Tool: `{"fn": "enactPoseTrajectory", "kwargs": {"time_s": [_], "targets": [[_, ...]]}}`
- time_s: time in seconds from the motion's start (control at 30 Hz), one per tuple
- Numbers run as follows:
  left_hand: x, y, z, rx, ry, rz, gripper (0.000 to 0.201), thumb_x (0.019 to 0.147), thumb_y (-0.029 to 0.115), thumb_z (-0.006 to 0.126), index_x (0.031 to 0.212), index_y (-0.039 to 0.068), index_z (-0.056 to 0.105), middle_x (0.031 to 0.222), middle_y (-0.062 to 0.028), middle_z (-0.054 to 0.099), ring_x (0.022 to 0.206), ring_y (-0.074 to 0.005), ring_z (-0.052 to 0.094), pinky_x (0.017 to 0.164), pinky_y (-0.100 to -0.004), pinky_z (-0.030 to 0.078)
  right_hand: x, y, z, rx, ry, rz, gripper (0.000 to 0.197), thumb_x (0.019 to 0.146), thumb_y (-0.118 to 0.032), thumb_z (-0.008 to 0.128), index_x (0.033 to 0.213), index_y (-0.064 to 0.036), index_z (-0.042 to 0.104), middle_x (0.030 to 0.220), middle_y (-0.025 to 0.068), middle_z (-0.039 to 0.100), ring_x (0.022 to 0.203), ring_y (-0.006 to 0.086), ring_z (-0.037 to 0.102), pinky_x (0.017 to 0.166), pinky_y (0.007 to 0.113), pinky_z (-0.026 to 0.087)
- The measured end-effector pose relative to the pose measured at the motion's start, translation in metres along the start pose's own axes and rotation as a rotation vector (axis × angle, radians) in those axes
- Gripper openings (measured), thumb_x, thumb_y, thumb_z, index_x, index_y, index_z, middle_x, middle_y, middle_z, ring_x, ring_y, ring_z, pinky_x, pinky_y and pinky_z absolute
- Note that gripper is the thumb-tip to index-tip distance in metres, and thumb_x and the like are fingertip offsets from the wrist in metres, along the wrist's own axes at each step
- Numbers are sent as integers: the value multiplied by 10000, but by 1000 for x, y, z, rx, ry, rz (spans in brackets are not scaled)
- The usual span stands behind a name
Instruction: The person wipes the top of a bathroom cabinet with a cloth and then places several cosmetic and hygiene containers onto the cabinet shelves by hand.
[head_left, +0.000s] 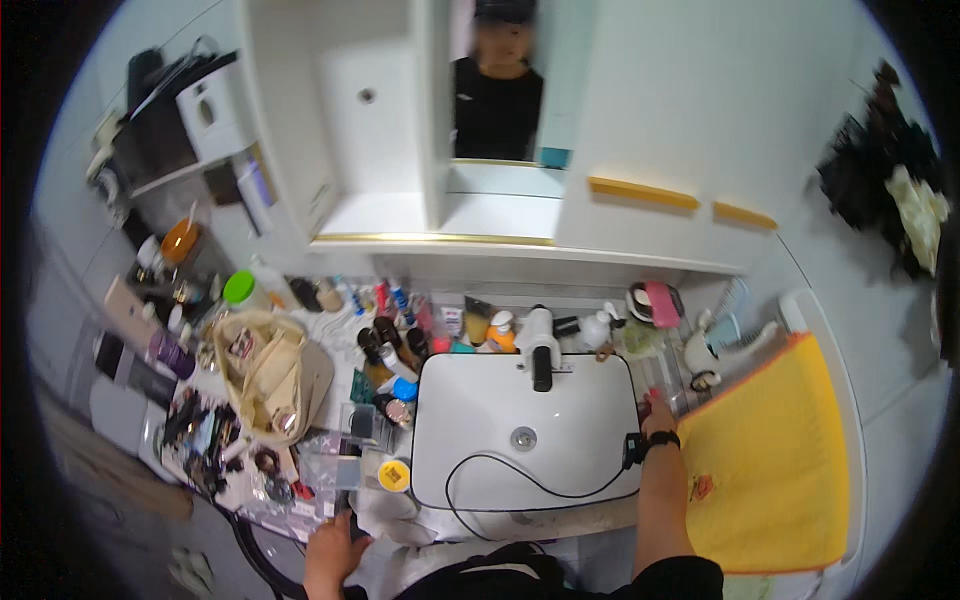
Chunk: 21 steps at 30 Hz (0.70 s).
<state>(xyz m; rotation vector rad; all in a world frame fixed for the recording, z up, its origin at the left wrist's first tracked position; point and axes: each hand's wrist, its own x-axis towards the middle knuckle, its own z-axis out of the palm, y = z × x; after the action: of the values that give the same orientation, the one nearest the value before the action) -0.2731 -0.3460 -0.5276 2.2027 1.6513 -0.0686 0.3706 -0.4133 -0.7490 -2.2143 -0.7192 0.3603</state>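
At the front edge of the cluttered counter [235, 490], my left hand [335, 550] is curled, with a dark piece between thumb and forefinger that I cannot make out. A clear plastic organizer [345, 470] and a yellow-lidded jar [394, 475] are close to it. Across the white sink [480, 430], my right hand [656, 414] is at the right rim, its fingers bent and partly hidden. Something small and reddish shows at those fingertips, too small to name. A black band [662, 438] circles the right wrist, beside a small black device [633, 450] whose cable loops over the sink.
A faucet [540, 350] rises behind the sink, among several bottles and tubes. On the left stands a cream fabric bag [270, 375] amid loose small items. A yellow towel [770, 470] covers the right side. Overhead is a white cabinet [375, 210] with a mirror.
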Motion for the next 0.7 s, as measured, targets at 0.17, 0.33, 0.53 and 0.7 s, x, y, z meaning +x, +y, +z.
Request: {"fn": "enactPoseTrajectory", "kwargs": {"time_s": [0.17, 0.33, 0.53, 0.7], "targets": [[-5, 5, -5, -51, 46, -58, 479, 694, 309, 697, 1015, 1, 518, 811, -207, 600, 776, -370, 587, 657, -440, 474, 6, -57, 8, 285, -54, 179, 228, 837, -119, 473, 1002, -7, 584, 893, 108, 594, 828, 198, 534, 734, 277, 409], [-5, 7, -9, -61, -28, -72, 468, 738, 309, 660, 1054, 2, 503, 836, -208, 597, 803, -375, 578, 686, -432, 465, -8, -97, 0, 526, -208, 366, 288, 911, -267, 423, 931, -29, 584, 876, 90, 607, 791, 196, 566, 713, 307, 454], [-15, 0, 9, -78, 25, -112, 502, 731, 316, 663, 1080, -10, 507, 860, -184, 604, 813, -354, 588, 693, -416, 475, 11, -69, 4, 766, -356, 487, 339, 861, -385, 515, 955, -65, 578, 867, 80, 615, 767, 229, 597, 668, 367, 504], [-17, 0, 9, -96, -7, -132, 442, 727, 304, 667, 1003, -9, 522, 841, -173, 598, 808, -345, 588, 692, -421, 469, 12, -48, -16, 202, -254, -133, 312, 802, -285, 603, 949, -14, 559, 773, 80, 596, 696, 215, 586, 605, 346, 503]]}}
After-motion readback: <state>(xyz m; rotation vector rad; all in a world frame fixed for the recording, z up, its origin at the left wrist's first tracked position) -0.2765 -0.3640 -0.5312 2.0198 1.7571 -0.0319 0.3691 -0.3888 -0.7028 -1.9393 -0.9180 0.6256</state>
